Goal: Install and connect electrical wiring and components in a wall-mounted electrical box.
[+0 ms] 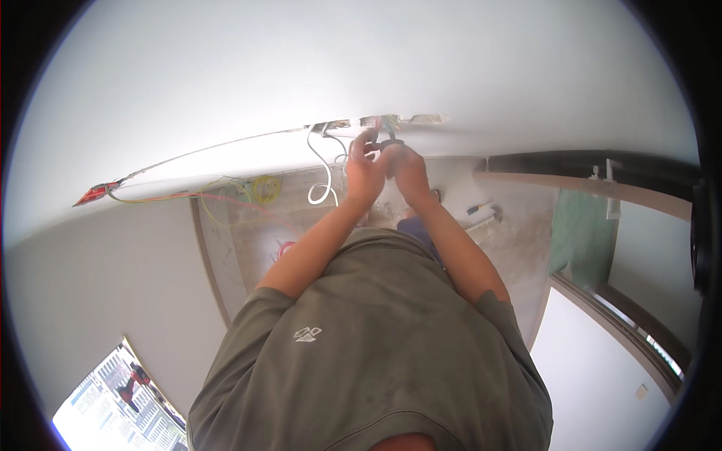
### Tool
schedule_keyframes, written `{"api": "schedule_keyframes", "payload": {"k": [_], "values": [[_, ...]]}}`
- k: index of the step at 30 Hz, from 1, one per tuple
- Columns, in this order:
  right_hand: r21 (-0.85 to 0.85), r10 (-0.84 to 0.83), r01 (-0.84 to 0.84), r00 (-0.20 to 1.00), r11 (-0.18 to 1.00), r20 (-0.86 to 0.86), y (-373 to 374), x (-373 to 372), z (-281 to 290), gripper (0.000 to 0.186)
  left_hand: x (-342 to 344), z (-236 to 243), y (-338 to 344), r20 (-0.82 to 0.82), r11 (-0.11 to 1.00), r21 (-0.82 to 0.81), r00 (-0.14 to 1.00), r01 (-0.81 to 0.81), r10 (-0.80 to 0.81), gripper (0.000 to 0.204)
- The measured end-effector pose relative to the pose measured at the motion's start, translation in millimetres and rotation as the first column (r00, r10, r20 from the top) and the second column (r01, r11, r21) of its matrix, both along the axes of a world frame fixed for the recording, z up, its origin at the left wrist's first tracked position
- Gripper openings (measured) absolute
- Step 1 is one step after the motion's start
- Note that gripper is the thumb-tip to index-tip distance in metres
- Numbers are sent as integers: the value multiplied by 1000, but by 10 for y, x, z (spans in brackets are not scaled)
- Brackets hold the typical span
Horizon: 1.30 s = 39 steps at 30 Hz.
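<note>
Both my hands are raised to the white wall, at a rough slot cut into it. My left hand has its fingers curled in a pinch close to the wires. Beside it, my right hand is closed around a small dark object, which is blurred and partly covered by the fingers. Thin green wires come out of the slot just above my fingertips, with reddish ones next to them. Left of my hands, a white cable hangs from the slot in a loop.
A narrow groove runs left to a red box with wires trailing from it. A yellow wire coil and a red wire roll lie lower left. A screwdriver and a hammer rest on the dusty floor. A door frame stands right.
</note>
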State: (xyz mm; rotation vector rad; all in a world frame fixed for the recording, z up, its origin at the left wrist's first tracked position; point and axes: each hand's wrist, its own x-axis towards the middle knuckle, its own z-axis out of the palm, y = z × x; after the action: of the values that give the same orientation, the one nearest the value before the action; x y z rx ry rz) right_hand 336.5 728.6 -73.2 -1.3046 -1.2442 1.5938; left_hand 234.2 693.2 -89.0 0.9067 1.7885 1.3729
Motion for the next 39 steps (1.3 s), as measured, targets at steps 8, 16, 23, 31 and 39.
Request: {"api": "schedule_keyframes", "payload": {"k": [8, 16, 23, 31, 39], "values": [[-311, 535, -517, 844, 797, -31, 229, 148, 113, 27, 80, 535, 11, 361, 929, -348, 932, 123, 12, 50], [-123, 400, -383, 899, 916, 178, 253, 458, 378, 17, 296, 177, 22, 283, 985, -108, 945, -138, 163, 48], [574, 79, -449, 829, 685, 553, 79, 248, 593, 27, 362, -12, 35, 170, 979, 15, 965, -204, 199, 50], [350, 13, -803, 406, 482, 914, 145, 95, 749, 43, 310, 36, 5, 164, 997, -72, 985, -32, 43, 57], [12, -10, -996, 11, 92, 1000, 445, -257, 954, 23, 287, -72, 35, -146, 991, 131, 989, 5, 15, 48]]}}
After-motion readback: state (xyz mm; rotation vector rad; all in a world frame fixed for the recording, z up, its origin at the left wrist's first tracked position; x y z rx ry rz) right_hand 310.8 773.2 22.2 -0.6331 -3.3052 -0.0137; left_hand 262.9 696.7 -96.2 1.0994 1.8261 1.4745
